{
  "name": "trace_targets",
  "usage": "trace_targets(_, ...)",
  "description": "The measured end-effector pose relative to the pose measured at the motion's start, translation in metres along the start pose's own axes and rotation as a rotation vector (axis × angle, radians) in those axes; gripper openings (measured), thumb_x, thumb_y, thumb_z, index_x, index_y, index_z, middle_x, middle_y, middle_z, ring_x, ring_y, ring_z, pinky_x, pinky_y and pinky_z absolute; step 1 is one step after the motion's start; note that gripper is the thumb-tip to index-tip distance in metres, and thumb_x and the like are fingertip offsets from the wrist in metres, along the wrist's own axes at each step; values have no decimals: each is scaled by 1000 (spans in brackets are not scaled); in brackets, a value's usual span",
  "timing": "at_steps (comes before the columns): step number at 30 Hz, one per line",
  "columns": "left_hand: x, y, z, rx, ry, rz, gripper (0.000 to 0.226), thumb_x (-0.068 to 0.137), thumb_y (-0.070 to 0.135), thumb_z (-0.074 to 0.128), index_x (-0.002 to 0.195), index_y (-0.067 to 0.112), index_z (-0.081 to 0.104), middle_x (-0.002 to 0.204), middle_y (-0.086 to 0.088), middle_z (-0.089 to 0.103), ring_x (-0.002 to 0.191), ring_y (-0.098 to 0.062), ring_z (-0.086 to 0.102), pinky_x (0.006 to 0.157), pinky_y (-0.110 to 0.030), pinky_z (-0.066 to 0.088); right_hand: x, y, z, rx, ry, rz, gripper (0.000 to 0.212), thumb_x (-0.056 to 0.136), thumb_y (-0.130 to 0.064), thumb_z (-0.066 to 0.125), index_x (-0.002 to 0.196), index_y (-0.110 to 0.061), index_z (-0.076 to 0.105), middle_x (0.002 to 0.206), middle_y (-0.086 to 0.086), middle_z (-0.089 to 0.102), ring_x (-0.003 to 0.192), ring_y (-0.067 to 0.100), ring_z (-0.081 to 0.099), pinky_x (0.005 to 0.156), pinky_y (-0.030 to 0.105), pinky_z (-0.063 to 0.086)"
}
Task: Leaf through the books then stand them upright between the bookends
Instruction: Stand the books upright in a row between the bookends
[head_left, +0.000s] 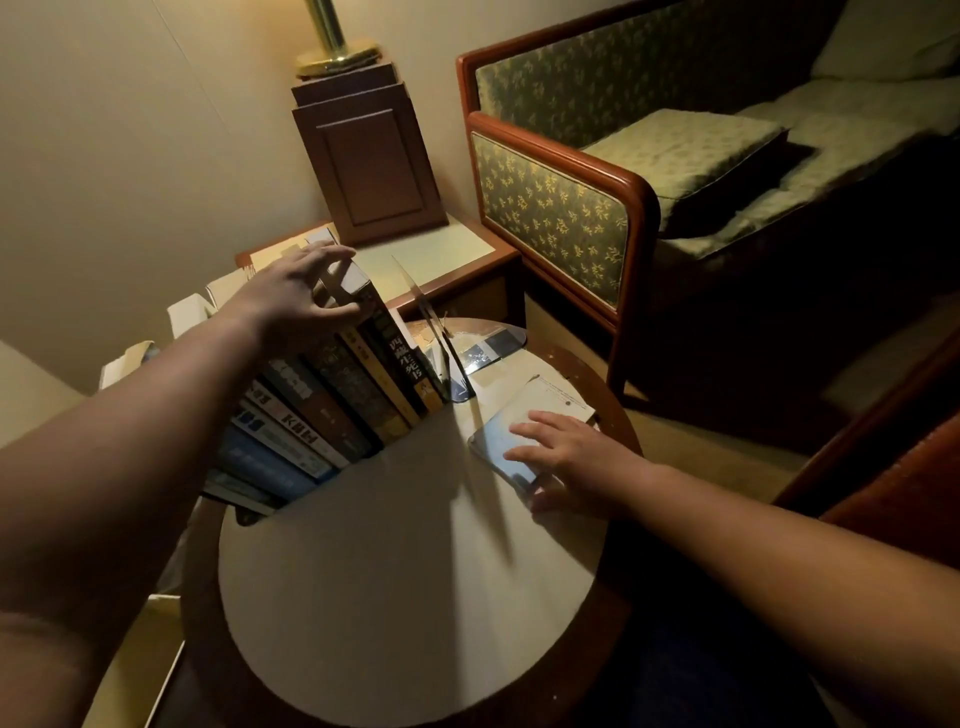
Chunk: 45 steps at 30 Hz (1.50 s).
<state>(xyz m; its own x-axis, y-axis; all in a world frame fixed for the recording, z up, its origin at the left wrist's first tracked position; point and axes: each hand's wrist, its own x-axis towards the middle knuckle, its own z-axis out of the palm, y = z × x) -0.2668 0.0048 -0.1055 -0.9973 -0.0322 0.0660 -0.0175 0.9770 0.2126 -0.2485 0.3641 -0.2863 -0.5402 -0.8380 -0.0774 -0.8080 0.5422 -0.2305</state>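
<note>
A row of several books (332, 405) stands upright, leaning a little, along the left side of the round table (395, 561). My left hand (301, 296) rests on the top edges of the far books, fingers spread over them. A clear acrylic bookend (426, 317) stands at the row's far end, touching the last book. One thin book (524, 421) with a pale cover lies flat on the table to the right. My right hand (566, 457) lies on its near end, fingers spread, not closed around it. The near bookend is hidden.
A wooden side table (457, 249) behind carries a wooden lamp base (369, 166). An upholstered armchair (623, 171) stands at the right. Cardboard boxes (187, 317) sit at the left beyond the books. Another chair's edge (893, 467) is at the far right.
</note>
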Motion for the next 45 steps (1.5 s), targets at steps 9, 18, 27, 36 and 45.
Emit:
trace_targets(9,-1,4,1,14,2,-19,72,83,54,65,143,46,28,157,1,26,139,-29,32,110,-51,35,26,-7,-23,-416,-202,-293,77,89,-18,69,148,-34,22,133,12,44,103,28,52,71,36,57)
trace_targets(18,0,1,0,5,-2,-23,72,82,55,65,143,47,28,158,2,24,141,-27,29,110,-50,34,33,-5,-19,-431,-159,-317,53,86,-15,73,128,-18,42,115,11,51,84,21,53,57,27,43)
trace_targets(27,-1,3,1,-5,7,-16,73,84,52,65,146,41,29,159,2,23,142,-26,28,111,-50,34,38,7,-13,-303,-81,-280,52,90,-53,61,134,-34,40,133,6,48,116,24,49,83,33,55)
trace_targets(36,-5,5,-2,-55,12,-48,72,81,53,68,143,44,33,156,3,29,140,-26,32,108,-47,36,44,-2,-12,-237,-104,-264,49,97,-39,58,141,-33,38,139,8,45,122,27,49,92,34,52)
trace_targets(45,-4,10,-4,-103,24,-63,71,81,49,70,143,42,36,155,3,31,138,-24,34,105,-39,35,50,4,-13,110,161,-49,50,104,-11,45,143,-41,41,128,6,64,105,26,67,86,36,58)
